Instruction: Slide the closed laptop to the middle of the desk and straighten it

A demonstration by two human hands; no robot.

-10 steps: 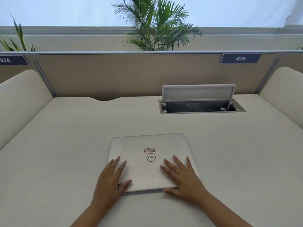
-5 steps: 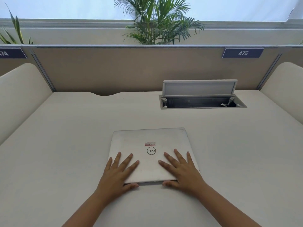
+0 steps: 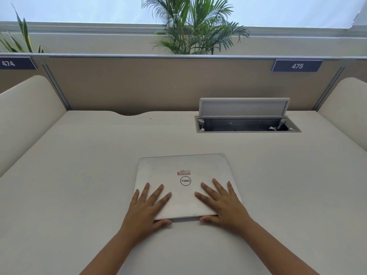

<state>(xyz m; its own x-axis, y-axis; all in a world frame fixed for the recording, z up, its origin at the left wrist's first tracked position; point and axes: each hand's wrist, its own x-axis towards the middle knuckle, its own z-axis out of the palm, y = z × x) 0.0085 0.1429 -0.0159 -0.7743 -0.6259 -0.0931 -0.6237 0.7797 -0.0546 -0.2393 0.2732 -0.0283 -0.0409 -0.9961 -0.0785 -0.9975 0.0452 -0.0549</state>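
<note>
Around my hands: I see a pale desk (image 3: pixel 59 195), bare on both sides of the hands; nothing lies between them and the far edge.
Beyond the right hand: a cable box (image 3: pixel 246 126) is sunk in the desk, its grey lid (image 3: pixel 243 107) standing up open, well apart from the laptop.
Further beyond: a beige partition (image 3: pixel 158 84) closes the desk; cream side panels stand far left and far right; a palm plant (image 3: pixel 196 26) rises behind the partition.
Laptop: the closed silver laptop (image 3: pixel 184 185) lies flat on the desk directly under my fingers, near the middle, its far edge a little turned, the right corner further away.
Left hand (image 3: pixel 148 207): flat and spread on the near left part of the lid, thumb against the near edge.
Right hand (image 3: pixel 222 203): flat and spread on the near right part, thumb also at the near edge; neither hand grips.
Writing: a round "DELL" logo (image 3: pixel 185 181) between the hands, seen upside down; a red sticker (image 3: pixel 183 172) just beyond it, too small to read; signs "474" (image 3: pixel 12 63) and "475" (image 3: pixel 297 66) on the partition.
</note>
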